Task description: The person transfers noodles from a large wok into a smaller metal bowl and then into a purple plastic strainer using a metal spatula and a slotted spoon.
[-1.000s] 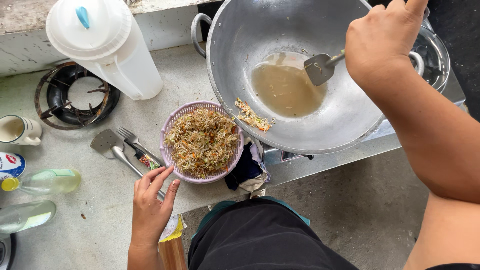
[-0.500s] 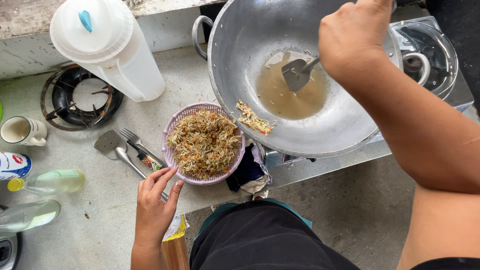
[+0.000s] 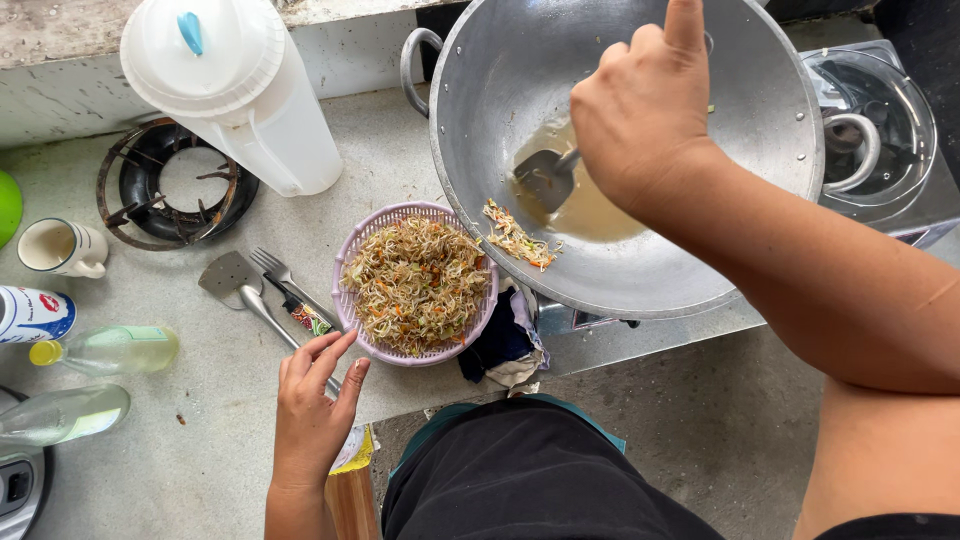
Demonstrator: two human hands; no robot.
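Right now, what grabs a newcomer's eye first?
The big metal wok at top right, where the right hand holds a spatula in brownish liquid. Below its left rim sits a purple basket heaped with noodles, and the left hand rests flat on the counter beside it.

Right hand (image 3: 645,120) moved spatula (image 3: 545,178) leftward through liquid (image 3: 590,205).

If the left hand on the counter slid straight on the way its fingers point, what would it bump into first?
The left hand points up and slightly right. It looks to meet the handle of the spatula lying just past its fingertips, and next the purple basket of noodles. The fingers may already touch the handle; depth is unclear.
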